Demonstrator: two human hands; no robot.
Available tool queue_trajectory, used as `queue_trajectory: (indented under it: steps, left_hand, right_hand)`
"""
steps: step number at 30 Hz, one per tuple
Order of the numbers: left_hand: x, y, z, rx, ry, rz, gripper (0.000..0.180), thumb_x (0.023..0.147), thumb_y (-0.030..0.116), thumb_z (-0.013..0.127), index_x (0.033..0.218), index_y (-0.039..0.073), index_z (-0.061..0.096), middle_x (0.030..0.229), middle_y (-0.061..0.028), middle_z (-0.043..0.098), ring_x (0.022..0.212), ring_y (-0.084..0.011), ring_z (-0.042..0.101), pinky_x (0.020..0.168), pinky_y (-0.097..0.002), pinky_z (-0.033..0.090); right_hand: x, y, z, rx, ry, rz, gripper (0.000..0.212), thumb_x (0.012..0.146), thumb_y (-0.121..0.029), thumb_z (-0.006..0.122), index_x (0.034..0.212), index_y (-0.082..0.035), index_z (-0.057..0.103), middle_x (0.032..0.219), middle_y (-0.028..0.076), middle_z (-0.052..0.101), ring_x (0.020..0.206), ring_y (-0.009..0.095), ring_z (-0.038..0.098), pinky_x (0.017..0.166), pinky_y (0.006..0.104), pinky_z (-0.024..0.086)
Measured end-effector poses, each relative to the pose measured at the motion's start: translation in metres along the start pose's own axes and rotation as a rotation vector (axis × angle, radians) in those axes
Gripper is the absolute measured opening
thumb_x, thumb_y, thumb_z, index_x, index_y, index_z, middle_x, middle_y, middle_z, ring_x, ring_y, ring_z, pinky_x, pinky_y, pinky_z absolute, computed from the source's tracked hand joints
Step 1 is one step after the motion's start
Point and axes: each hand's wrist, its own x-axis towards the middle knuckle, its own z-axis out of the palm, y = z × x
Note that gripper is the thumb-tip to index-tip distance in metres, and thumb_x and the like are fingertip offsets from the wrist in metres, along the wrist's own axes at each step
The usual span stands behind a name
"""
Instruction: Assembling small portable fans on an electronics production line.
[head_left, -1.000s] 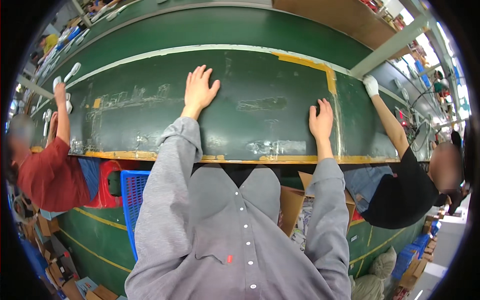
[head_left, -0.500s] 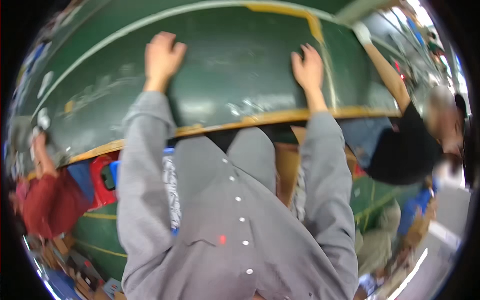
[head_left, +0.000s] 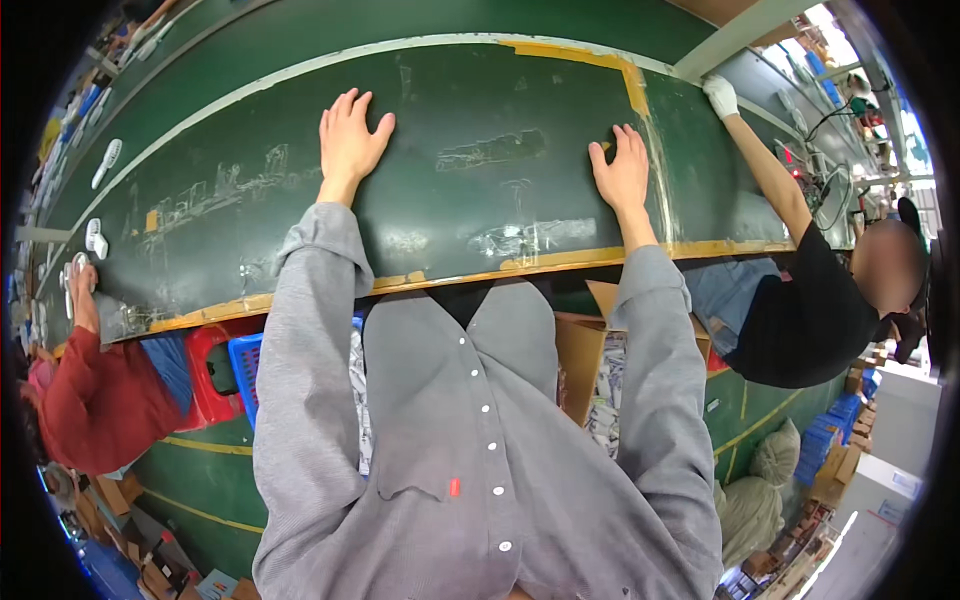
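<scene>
Both my hands rest on a dark green workbench (head_left: 450,210) with scuffs and strips of old tape on its top. My left hand (head_left: 350,140) lies palm down, its fingers stretched and the thumb apart, holding nothing. Farther right, my right hand (head_left: 622,175) also lies flat with fingers extended, close to a worn tape line, and it too holds nothing. Between the hands only bare, scratched surface shows, with a patch of clear tape residue (head_left: 492,150). Grey sleeves cover both my forearms.
On the left, a person in red (head_left: 115,405) handles a white object, near white brush-like pieces (head_left: 96,238). A person in black (head_left: 805,305) reaches a gloved hand onto the bench at right. Below the bench stand a blue crate (head_left: 245,375) and a cardboard box (head_left: 578,370) of small packs.
The whole view has shifted and become sharper. My hands sit slightly lower and farther right in the picture, still spread on the bench. The person in black still reaches onto the bench.
</scene>
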Motion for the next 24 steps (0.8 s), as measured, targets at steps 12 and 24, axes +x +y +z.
queue_trajectory:
  steps: [12,24]
  left_hand:
    - [-0.005,-0.001,0.003,-0.010,-0.014,-0.004,0.059,0.090,0.044,0.059,0.137,0.007,0.056,0.150,-0.0109,0.044,0.143,-0.0263,0.034,0.121,-0.0435,0.021]
    - [-0.006,0.003,0.001,-0.021,0.015,0.018,0.060,0.089,0.045,0.060,0.136,0.008,0.056,0.149,-0.0125,0.045,0.143,-0.0280,0.035,0.120,-0.0454,0.023]
  right_hand:
    - [-0.005,0.002,0.003,-0.029,-0.045,0.020,0.062,0.090,-0.043,0.059,0.136,-0.001,0.052,0.146,0.020,0.046,0.140,0.036,0.037,0.118,0.0460,0.025]
    - [-0.004,0.005,0.001,-0.033,0.008,-0.021,0.060,0.089,-0.042,0.061,0.133,-0.002,0.055,0.144,0.020,0.048,0.136,0.037,0.041,0.115,0.0459,0.029]
